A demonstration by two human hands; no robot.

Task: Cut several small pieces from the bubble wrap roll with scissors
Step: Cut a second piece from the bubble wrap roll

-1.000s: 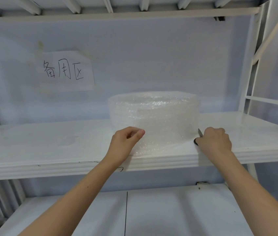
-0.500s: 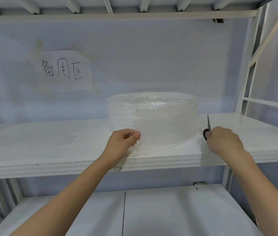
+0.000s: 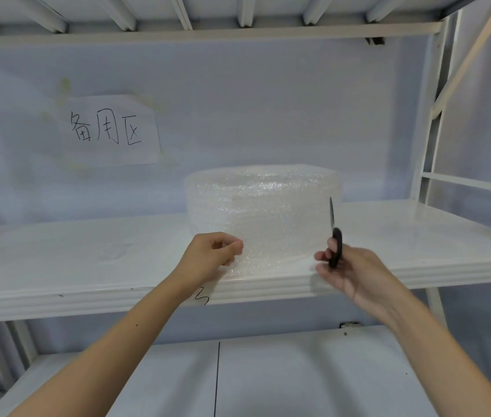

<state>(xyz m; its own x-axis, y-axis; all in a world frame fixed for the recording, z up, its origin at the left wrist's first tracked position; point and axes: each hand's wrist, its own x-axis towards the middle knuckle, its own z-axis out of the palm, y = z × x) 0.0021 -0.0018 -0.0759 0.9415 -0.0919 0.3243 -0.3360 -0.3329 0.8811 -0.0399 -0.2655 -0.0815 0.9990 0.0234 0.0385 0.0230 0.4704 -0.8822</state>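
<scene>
Biggest change from half a second back: the right hand (image 3: 355,270) has lifted off the shelf and swung in toward the roll, so the black-handled scissors (image 3: 335,236) that were down by the shelf surface are now held up in front of the roll's right side. The hand is a bit motion-blurred. Its fingers are curled through and around the dark handle loop, with the thin metal blades sticking nearly straight up, long axis vertical, tip overlapping the roll's right edge. From here I can't tell if the blades are spread or together.

The left hand (image 3: 212,255) has barely moved. It sits at the roll's lower left front, thumb and fingers pinching the loose clear film there.

The wide, squat roll of clear bubble wrap (image 3: 263,206) stands on its flat end on the white metal shelf (image 3: 87,266), near the front edge, round axis pointing up.

On the pale wall behind, up and to the left, a white paper sign (image 3: 109,130) is stuck on with three handwritten black characters: 备用区. There's also a small black scribble (image 3: 203,296) on the shelf's front lip, under the left wrist, unreadable.
</scene>
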